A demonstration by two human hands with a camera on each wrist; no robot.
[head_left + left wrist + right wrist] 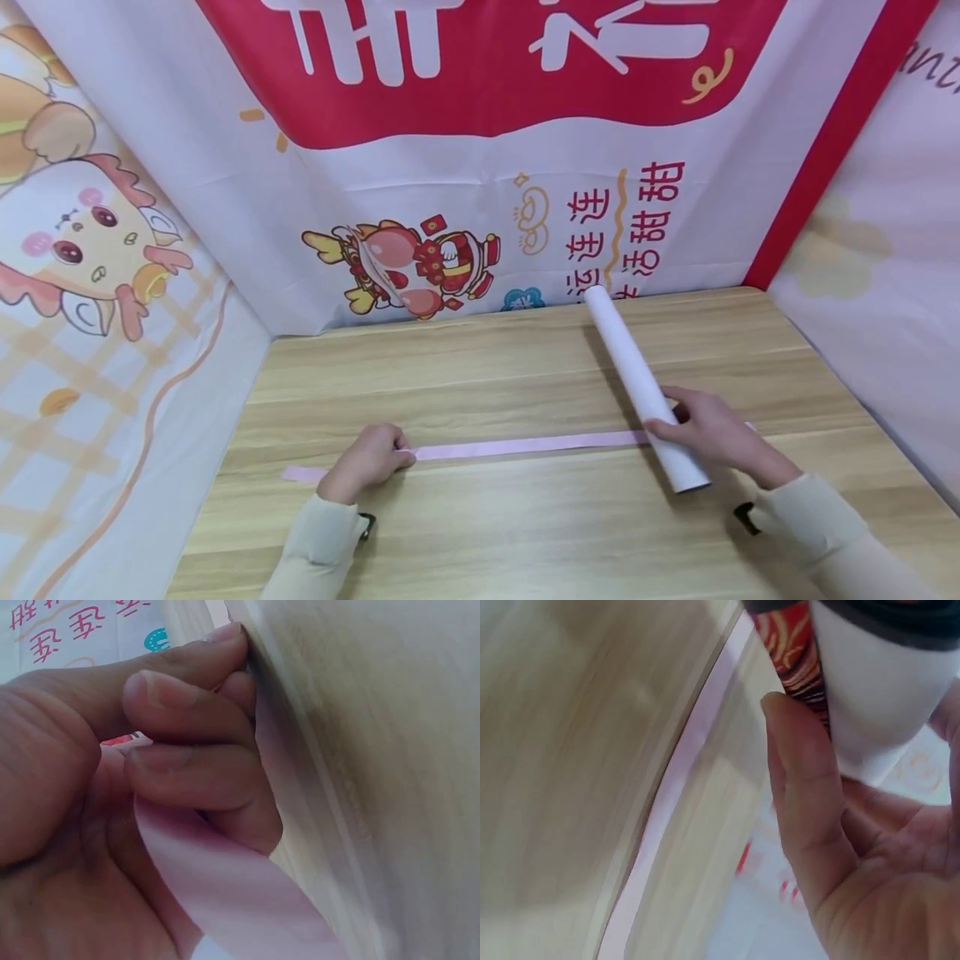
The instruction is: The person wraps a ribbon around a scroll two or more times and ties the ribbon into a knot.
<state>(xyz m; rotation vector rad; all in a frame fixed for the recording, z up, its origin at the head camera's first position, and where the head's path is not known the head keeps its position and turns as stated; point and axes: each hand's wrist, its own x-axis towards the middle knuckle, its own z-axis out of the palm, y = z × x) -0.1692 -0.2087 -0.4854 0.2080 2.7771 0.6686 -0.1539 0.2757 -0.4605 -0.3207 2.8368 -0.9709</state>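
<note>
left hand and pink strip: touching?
Touching. The left wrist view shows the left hand gripping the pink strip, which emerges from the curled fingers.

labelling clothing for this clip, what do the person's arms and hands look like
The left hand and right hand are bare; no gloves or rings show. The left sleeve and right sleeve are plain pale beige and reach the wrists. A small black piece shows at the left cuff and another at the right, too small to identify.
</note>
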